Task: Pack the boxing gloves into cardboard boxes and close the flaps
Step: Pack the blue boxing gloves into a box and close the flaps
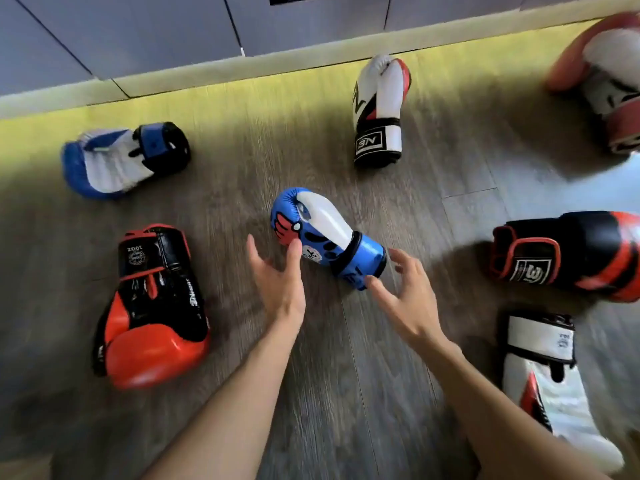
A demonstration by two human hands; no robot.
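Grey-brown wooden floor runs up to grey cabinet fronts along the top of the frame. The small blue cartoon glove lies on it at the centre, cuff toward the lower right. My left grip is wide, fingers straight, one fingertip at the glove's left edge. My right grip is wide too, fingers spread just beside the cuff, holding nothing. Around them, well apart, lie a blue-and-white glove at upper left, a red-and-black glove at lower left, a white-and-black glove at upper centre, a red-and-white glove at upper right, a black-and-red glove at right and a white glove at lower right.
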